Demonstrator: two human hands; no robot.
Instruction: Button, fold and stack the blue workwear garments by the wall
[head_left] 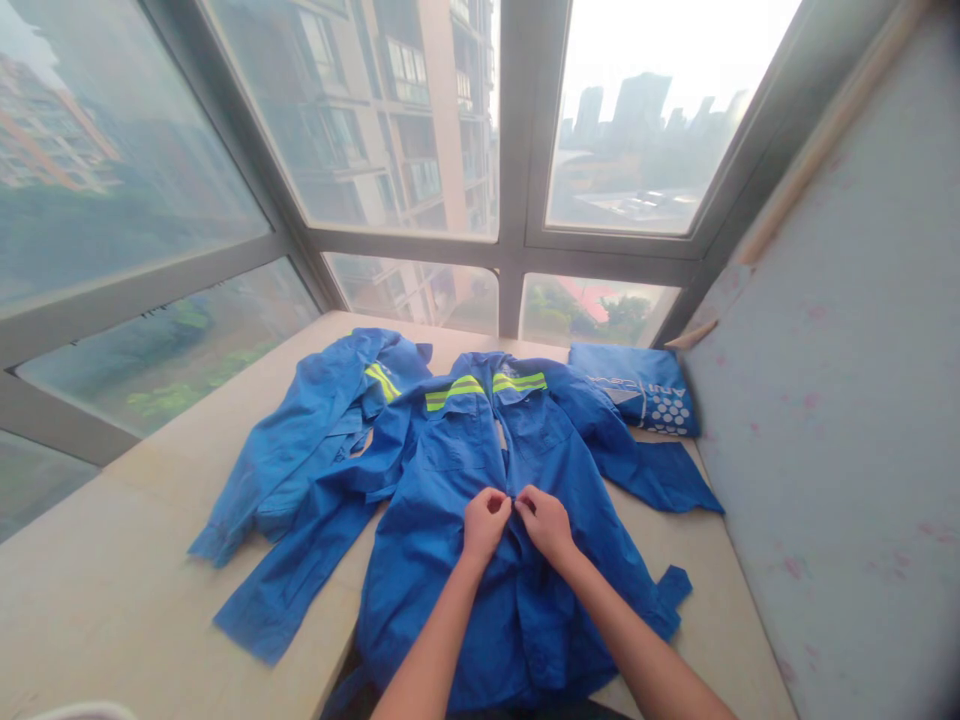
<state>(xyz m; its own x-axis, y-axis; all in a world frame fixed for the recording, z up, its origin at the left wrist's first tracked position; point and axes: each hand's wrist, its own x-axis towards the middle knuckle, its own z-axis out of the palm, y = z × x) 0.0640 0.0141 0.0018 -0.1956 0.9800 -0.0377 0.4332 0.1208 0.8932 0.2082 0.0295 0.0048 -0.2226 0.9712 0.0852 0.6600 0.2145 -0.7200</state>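
A blue work jacket with yellow-green reflective strips across the chest lies spread out in front of me, its sleeves out to both sides. My left hand pinches one front edge of the jacket at the middle. Close beside it, my right hand pinches the facing front edge, fingertips almost touching the left ones. Whatever small fastening sits between the fingertips is too small to make out. Above the hands the jacket front gapes slightly; below them the edges lie close together.
A second blue jacket lies to the left, partly under the first one's sleeve. At the back right sits a folded blue bundle with white print. Windows enclose the pale ledge; a patterned wall borders the right.
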